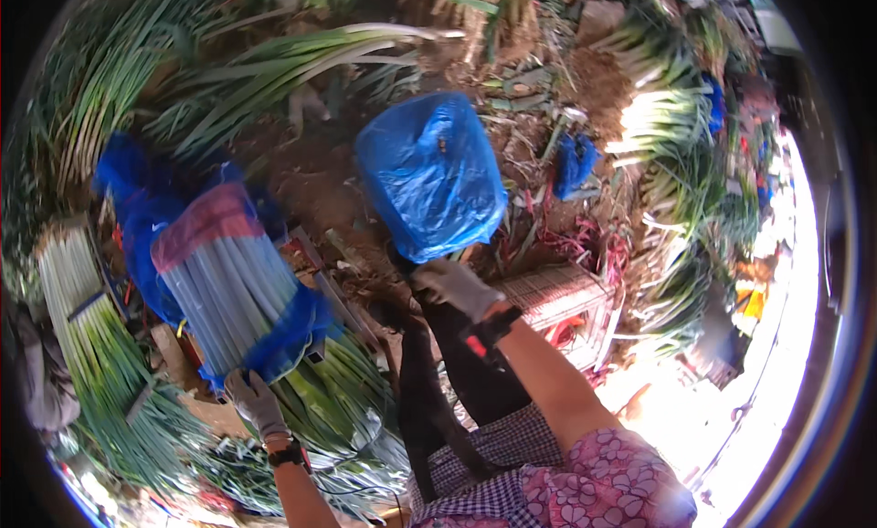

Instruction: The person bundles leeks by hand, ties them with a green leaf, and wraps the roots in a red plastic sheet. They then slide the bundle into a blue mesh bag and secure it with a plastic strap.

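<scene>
A thick bundle of long green onions [224,281] lies at my left, white stalks toward the far end and green leaves toward me. Around the stalks is a blue mesh bag [297,332] with a pink-red far end, its blue hem bunched near the leaves. My left hand [258,407], in a pale grey glove, is closed at the near left edge of this hem. My right hand [459,289], gloved too, hovers above my dark-clad leg with fingers loosely extended and nothing visible in them. Just beyond it is a blue plastic-covered seat or pad [434,176].
Another tied onion bundle [87,300] lies at the far left. Loose onions [301,67] spread across the back, and more piles [671,144] line the right. A pinkish crate [566,304] stands right of my legs, near red ties [580,245] and a blue mesh clump [575,163].
</scene>
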`<state>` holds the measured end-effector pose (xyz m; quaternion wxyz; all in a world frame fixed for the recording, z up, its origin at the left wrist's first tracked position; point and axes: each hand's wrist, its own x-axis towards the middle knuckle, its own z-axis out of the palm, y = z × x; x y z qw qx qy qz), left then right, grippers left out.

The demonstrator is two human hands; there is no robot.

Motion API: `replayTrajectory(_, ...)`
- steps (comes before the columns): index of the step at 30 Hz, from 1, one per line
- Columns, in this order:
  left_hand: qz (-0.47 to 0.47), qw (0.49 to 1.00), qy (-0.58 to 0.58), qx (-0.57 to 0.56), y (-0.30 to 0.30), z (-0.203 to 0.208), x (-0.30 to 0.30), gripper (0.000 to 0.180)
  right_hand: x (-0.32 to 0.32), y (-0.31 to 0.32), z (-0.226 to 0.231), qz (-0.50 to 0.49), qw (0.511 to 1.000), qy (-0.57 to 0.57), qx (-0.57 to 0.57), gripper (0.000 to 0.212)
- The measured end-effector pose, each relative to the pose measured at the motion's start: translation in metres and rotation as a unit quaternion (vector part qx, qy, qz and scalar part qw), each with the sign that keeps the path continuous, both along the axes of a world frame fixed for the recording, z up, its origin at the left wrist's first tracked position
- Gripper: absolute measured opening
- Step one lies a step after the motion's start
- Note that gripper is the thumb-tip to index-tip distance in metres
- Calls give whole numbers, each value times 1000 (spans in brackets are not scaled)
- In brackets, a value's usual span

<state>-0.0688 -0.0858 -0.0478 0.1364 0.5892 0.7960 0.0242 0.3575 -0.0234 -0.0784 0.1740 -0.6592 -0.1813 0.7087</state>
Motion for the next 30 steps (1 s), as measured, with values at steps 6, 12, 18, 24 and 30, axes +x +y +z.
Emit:
replayTrajectory(6, -1, 1000, 9, -19, 2, 1, -1, 27, 137, -97, -51, -235, 962, -137, 5, 28)
replayTrajectory(12, 40, 999, 26, -15, -20, 12, 36, 43, 129, -59, -69, -233, 932, -276, 22, 48)
replayTrajectory(18, 63, 982, 167, -53, -28, -12, 52, 45, 140, 29, -112, -94, 898, -424, 67, 87)
replayTrajectory(24, 67, 978, 188, -53, -34, -25, 34, 40, 207, -18, -134, -115, 880, -460, 15, 81)
replayTrajectory(30, 31, 981, 181, -69, -35, -32, 12, 45, 313, -155, -95, -105, 766, -624, -115, 75)
